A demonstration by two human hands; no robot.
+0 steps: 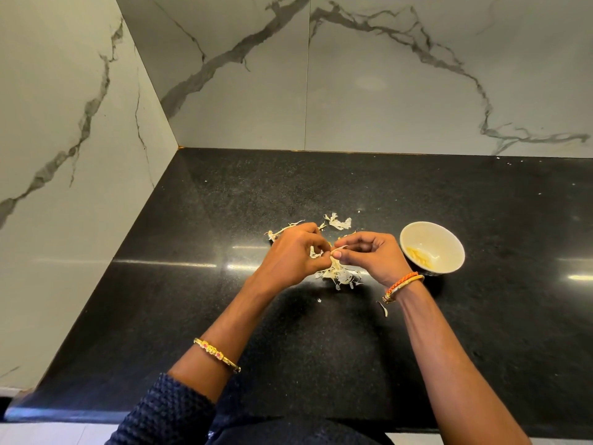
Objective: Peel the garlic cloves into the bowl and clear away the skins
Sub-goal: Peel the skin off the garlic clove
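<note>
Nearest to me, a dark knit sleeve (167,409) covers the left upper arm, with a gold bangle (216,354) on the bare forearm above it. Both arms reach out over the black speckled desk (192,316). A loose sliver of skin (384,309) lies on the desk just beside the right wrist, which carries orange and gold bracelets (402,285).

Further out, a heap of skins (340,274) sits on the desk directly under my view of the two hands. The left hand (293,252) has its fingers curled in tight around a garlic clove (316,253), which is mostly hidden by them. The right hand (369,255) meets it fingertip to fingertip, with thumb and forefinger pinching a pale strip of skin (340,248) that runs back to the clove.

Just to the right of the right hand stands a small pale bowl (417,229), upright, with a few peeled cloves (417,253) at its bottom. Beyond the hands, more torn skins (338,221) are scattered on the desk. At the back, a white marble wall (385,91) with grey veins rises from the desk's edge.
</note>
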